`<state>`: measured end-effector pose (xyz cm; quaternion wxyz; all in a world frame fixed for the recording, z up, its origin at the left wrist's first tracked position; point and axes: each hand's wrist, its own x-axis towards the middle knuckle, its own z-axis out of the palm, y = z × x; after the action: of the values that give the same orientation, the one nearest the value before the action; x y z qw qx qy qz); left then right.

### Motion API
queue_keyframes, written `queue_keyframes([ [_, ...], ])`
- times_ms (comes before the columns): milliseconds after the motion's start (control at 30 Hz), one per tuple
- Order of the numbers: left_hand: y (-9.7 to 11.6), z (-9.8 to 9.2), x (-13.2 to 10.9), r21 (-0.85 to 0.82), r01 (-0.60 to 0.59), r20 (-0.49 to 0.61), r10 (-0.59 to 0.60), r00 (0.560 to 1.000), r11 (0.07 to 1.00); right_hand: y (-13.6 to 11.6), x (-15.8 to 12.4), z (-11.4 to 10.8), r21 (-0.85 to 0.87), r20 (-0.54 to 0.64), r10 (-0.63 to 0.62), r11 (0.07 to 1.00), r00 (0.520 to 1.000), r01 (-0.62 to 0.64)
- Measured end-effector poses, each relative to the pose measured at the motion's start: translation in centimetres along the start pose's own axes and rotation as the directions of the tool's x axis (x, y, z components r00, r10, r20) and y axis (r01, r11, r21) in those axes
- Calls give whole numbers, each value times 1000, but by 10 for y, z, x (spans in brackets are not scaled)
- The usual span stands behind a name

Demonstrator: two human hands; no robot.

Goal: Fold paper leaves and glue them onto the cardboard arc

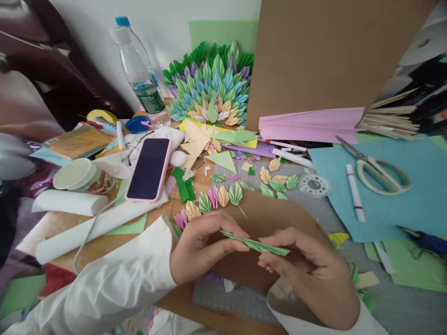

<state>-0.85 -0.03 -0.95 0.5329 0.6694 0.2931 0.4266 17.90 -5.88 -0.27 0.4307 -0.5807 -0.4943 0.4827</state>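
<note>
A strip of pleated green paper [256,244] stretches between my two hands. My left hand [209,237] pinches its left end between thumb and fingers. The right end sits in the pinch of my right hand [307,265]. Below them lies a brown cardboard sheet [275,211], partly hidden by my hands. Along its upper left edge stand folded paper leaves in green [235,193], peach [223,196] and pink [213,197]. More loose folded leaves [277,185] lie just beyond the cardboard.
A paper peacock [213,88] with layered leaves leans at the back beside a tall brown board [324,56]. Left are a phone [148,170], a water bottle [146,88] and a paper cup [75,176]. Scissors [380,172], a marker [355,193] and a tape roll [314,185] lie right.
</note>
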Motion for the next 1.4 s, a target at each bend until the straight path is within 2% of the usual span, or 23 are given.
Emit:
queue_keyframes([
  [100, -2, 2, -2, 2, 2, -28, -2, 1000, 1000, -2, -1, 1, 95, 28, 109, 989, 994, -111],
  [233, -1, 1, -1, -26, 29, 6, -28, 1000, 999, -2, 0, 0, 141, 63, 109, 983, 992, -117],
  [400, 1, -2, 3, -226, 220, 85, -206, 975, 949, -6, 2, -4, 225, 159, 164, 954, 974, -197],
  [467, 1, -2, 4, -312, 269, 127, -241, 962, 911, -8, 2, -4, 244, 182, 159, 949, 970, -201],
  [667, -1, -3, 1, -451, 295, 224, -213, 951, 843, -6, -1, -3, 282, 291, 59, 948, 955, -144],
  [833, -5, -4, -2, -503, 390, 327, -248, 912, 771, 0, -4, -3, 299, 357, -3, 948, 934, -111],
  [967, -7, -4, -3, -497, 474, 358, -325, 875, 727, 1, -6, -4, 282, 408, 12, 949, 913, -138],
  [1067, -6, -3, -3, -480, 536, 374, -391, 841, 694, 5, -4, -5, 263, 455, -39, 960, 890, -92],
  [1200, -4, -2, -2, -466, 641, 432, -476, 766, 610, 10, -4, -5, 288, 514, -113, 956, 850, -47],
  [1267, -3, -2, -1, -476, 672, 460, -490, 740, 568, 9, -5, -4, 279, 504, -67, 956, 861, -88],
  [1400, -3, -2, -1, -473, 672, 476, -476, 739, 570, 3, -10, -1, 255, 464, 48, 949, 884, -185],
])
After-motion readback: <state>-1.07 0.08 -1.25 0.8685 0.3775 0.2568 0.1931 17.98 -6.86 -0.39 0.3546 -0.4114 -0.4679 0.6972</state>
